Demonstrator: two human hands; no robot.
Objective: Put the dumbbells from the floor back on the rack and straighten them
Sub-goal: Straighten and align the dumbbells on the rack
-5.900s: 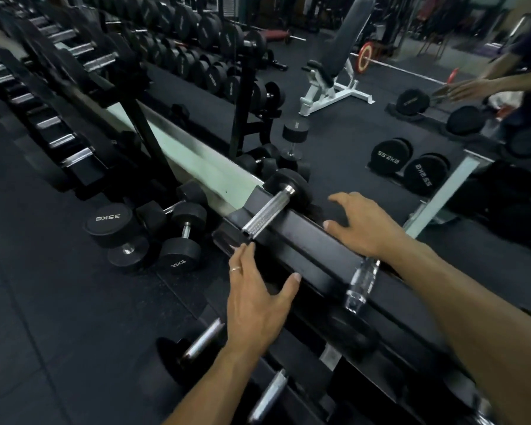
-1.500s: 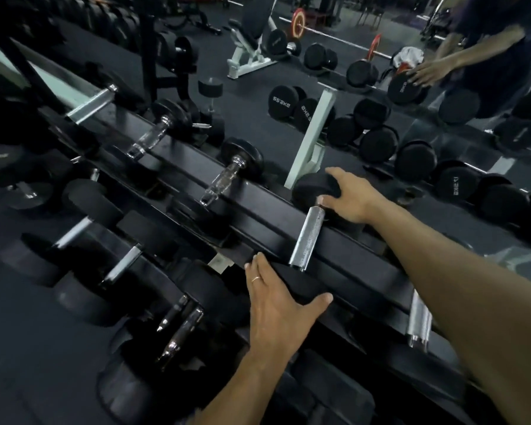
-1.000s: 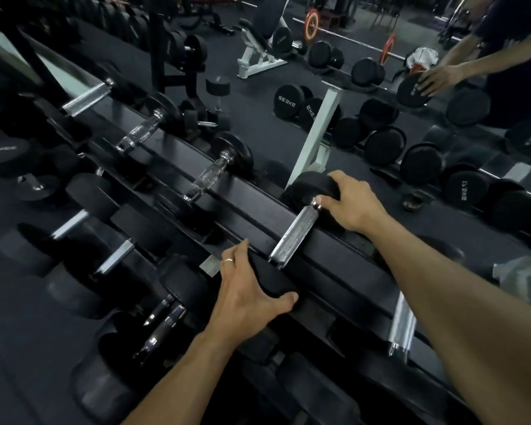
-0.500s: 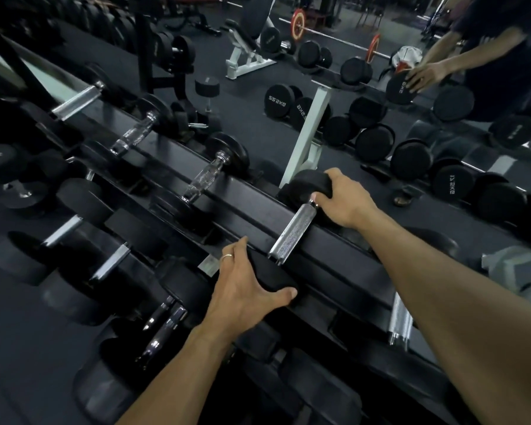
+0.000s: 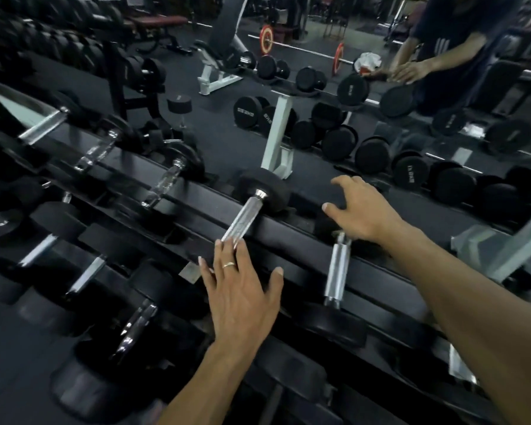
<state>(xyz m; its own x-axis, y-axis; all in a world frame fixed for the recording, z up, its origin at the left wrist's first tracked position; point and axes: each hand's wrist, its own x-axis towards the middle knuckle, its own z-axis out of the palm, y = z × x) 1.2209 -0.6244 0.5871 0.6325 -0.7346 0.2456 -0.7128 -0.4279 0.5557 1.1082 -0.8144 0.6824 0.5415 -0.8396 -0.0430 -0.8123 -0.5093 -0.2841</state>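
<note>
A black dumbbell rack (image 5: 292, 233) runs diagonally across the head view, with several dumbbells lying across its top rail. One dumbbell with a chrome handle (image 5: 242, 220) has its far black head (image 5: 262, 191) uncovered. My left hand (image 5: 241, 291) lies flat with fingers spread over its near end, fingertips at the handle's tip. To the right lies the neighbouring dumbbell (image 5: 337, 271). My right hand (image 5: 364, 211) is spread over its far head, which is hidden. Its near head (image 5: 334, 329) shows below the rail.
More dumbbells (image 5: 86, 273) fill the lower tier at left. Beyond the rack are a white post (image 5: 276, 139), large dumbbells (image 5: 371, 154), a bench (image 5: 224, 56) and a person (image 5: 442, 53) with hands on a weight at top right.
My right hand has let go of the middle dumbbell's far head and moved right to the neighbouring dumbbell. My left hand has opened off the near head and now lies flat.
</note>
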